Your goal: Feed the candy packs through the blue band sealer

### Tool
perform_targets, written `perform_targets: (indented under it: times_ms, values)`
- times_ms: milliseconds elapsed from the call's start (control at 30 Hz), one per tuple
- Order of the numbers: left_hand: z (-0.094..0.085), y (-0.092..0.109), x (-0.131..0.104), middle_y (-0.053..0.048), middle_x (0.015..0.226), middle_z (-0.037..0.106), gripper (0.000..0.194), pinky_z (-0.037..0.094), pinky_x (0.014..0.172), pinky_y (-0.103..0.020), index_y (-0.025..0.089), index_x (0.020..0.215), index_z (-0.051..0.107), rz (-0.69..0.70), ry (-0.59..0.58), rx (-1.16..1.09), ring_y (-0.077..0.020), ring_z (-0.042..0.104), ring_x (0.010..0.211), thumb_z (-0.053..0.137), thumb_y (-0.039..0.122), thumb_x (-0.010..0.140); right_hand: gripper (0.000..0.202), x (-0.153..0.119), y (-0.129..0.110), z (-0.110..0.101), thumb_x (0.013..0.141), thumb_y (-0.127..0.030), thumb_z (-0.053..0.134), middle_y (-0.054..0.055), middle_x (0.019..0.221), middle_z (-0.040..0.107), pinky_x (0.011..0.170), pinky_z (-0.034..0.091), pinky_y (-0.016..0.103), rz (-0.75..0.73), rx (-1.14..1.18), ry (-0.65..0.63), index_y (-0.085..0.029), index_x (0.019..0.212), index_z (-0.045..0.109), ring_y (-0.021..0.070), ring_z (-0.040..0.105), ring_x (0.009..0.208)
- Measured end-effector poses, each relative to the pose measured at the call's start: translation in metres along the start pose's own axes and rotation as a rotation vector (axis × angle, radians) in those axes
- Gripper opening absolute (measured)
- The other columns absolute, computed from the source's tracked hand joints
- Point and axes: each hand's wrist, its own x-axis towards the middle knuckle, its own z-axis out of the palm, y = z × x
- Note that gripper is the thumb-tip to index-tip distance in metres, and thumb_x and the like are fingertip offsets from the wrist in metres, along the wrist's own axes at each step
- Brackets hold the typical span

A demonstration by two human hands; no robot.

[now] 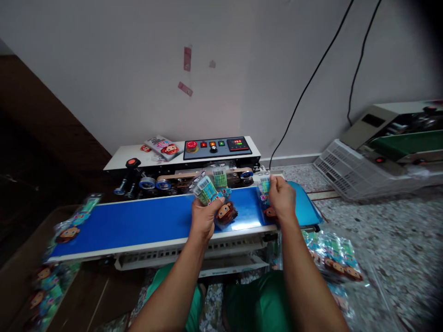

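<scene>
My left hand grips a clear packet of green pens with a cartoon monkey card, held just above the blue conveyor belt. A second packet lies on the belt next to that hand, its top at the sealing rail. My right hand holds another packet upright at the belt's right end, its top edge at the rail's mouth.
The sealer's control panel with a red button sits behind the belt. Sealed packets fall off the left end into a pile. Loose packets lie on the floor at right. A second machine stands far right.
</scene>
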Motion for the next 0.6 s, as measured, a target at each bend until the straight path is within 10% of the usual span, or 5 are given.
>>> perform_targets:
  times_ms: [367, 600]
  values:
    - [0.003, 0.001, -0.005, 0.001, 0.069, 0.07, 0.027, 0.051, 0.064, -0.028, 0.015, 0.078, 0.067, -0.049, -0.038, 0.007, -0.014, 0.064, 0.059, 0.079, 0.016, 0.054, 0.041, 0.008, -0.018, 0.036, 0.093, -0.037, 0.033, 0.017, 0.076, 0.067, 0.063, 0.038, 0.031, 0.108, -0.145, -0.154, -0.01, 0.101, 0.062, 0.0239, 0.062, 0.071]
    - [0.004, -0.003, -0.005, 0.0, 0.072, 0.071, 0.032, 0.051, 0.067, -0.027, 0.015, 0.081, 0.067, -0.077, -0.046, 0.0, -0.0131, 0.064, 0.063, 0.081, 0.016, 0.052, 0.044, -0.012, -0.053, 0.008, 0.087, -0.051, 0.043, 0.008, 0.096, 0.068, 0.074, 0.044, 0.03, -0.069, 0.568, -0.148, -0.017, 0.109, 0.061, 0.0187, 0.061, 0.083]
